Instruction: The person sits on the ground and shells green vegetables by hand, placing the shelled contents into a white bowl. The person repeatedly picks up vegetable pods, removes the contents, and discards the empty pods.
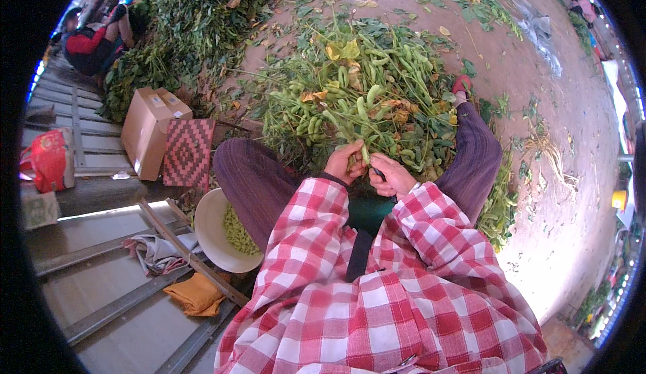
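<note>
My left hand [344, 164] pinches a green soybean pod [366, 153] between thumb and fingers, on a stem at the near edge of the plant pile. Right beside it, my right hand [392, 176] is curled around a small dark-handled tool [379, 174], its thumb close to the pod. The tool's working end is hidden. Between my spread legs lies a heap of soybean plants [353, 86] bearing plump pods and some yellowed leaves. To the left of my left knee, a white bucket [209, 222] holds shelled green beans [238, 232].
A cardboard box [146, 132] and a red-black woven mat [187, 152] stand at the left. An orange cloth [197, 293], a crumpled cloth [156, 255] and a red bag [48, 159] lie near metal sheeting. Another person [93, 46] sits by a larger plant heap [202, 16].
</note>
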{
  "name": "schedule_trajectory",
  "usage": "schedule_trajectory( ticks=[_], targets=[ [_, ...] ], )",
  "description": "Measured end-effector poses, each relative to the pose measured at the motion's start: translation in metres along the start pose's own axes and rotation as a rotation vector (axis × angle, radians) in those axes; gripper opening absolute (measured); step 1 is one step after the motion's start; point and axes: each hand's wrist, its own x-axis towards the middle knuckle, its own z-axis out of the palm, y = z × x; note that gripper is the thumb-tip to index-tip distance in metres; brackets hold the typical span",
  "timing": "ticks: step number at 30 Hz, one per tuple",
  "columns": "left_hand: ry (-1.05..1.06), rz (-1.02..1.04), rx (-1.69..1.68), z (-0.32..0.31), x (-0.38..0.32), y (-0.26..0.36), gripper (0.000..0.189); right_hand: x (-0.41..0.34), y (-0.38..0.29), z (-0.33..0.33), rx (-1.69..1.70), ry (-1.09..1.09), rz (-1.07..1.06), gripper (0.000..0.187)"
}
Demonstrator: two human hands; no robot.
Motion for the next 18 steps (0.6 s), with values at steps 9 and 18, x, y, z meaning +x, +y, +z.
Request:
schedule_trajectory(
  ticks=[9, 18],
  targets=[
    [0.129, 0.136, 0.230, 0.012, -0.003, -0.003, 0.007, 0.004, 0.010, -0.006, 0.248, 0.023, 0.011, 0.016],
    [0.384, 0.207, 0.315, 0.007, 0.010, -0.013, 0.018, 0.014, 0.016, 0.012, -0.240, 0.280, -0.330, 0.014]
  ],
)
